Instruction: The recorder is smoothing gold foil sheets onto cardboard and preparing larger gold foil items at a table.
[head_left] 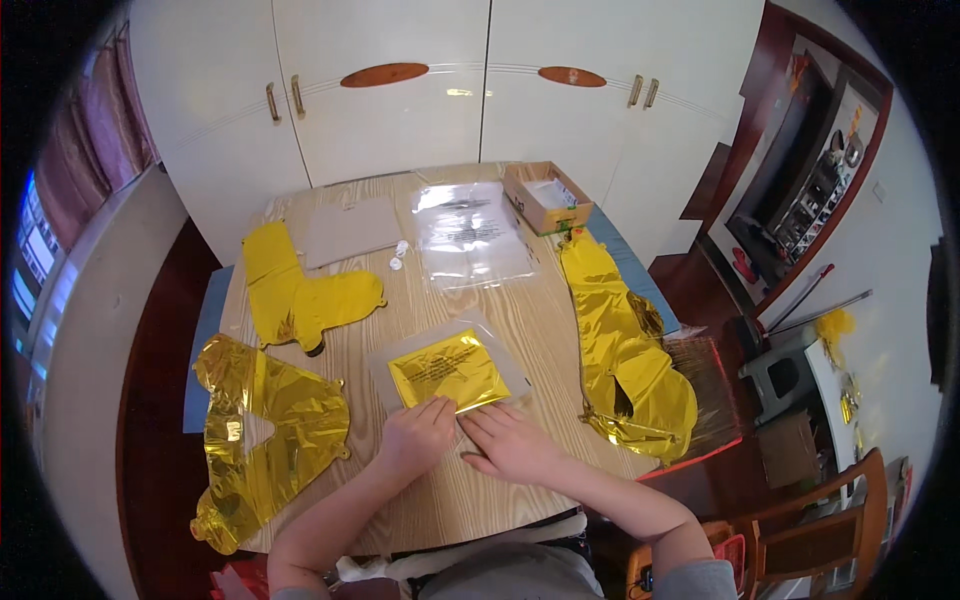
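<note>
A flat, folded gold foil balloon (445, 372) lies at the middle of the table, apparently inside a clear plastic bag (487, 330) with dark print. My left hand (418, 438) is at its near edge, fingers bent and pressed together on the edge. Beside it, my right hand (512, 442) lies palm down, its fingers stretched along the same edge and the thumb apart. Unfolded, flat gold foil balloons surround the package: one (275, 425) at the near left, another (300, 290) at the far left, and a long one (620, 350) along the right edge.
More clear plastic bags (472, 235) lie toward the back, near an open cardboard box (548, 200). A grey-beige flat sheet (350, 230) and small white rolls (398, 255) are at the back left. White cabinets (390, 120) stand behind the table; a wooden chair (820, 535) is at the right.
</note>
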